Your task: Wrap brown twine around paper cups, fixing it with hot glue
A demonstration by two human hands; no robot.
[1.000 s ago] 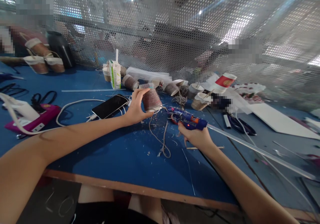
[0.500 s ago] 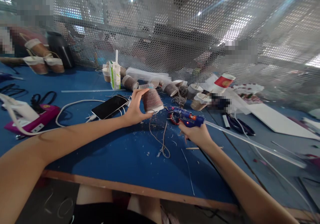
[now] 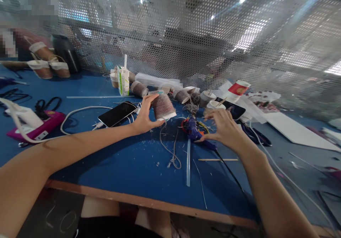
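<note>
Blue table (image 3: 112,167) lies under my hands, littered with scraps. Left hand (image 3: 144,115) clamps the cup (image 3: 162,106) tilted, rim toward the right hand (image 3: 226,128), whose fingers are spread, resting over the glue gun (image 3: 195,133) lying just below.

We see a phone (image 3: 116,113) beside a milk carton (image 3: 124,81), scissors (image 3: 255,134), and a pink box (image 3: 37,128) on our blue table (image 3: 112,167).

Craft workshop: cluttered blue workbench (image 3: 112,160), glue gun (image 3: 195,133)
</note>
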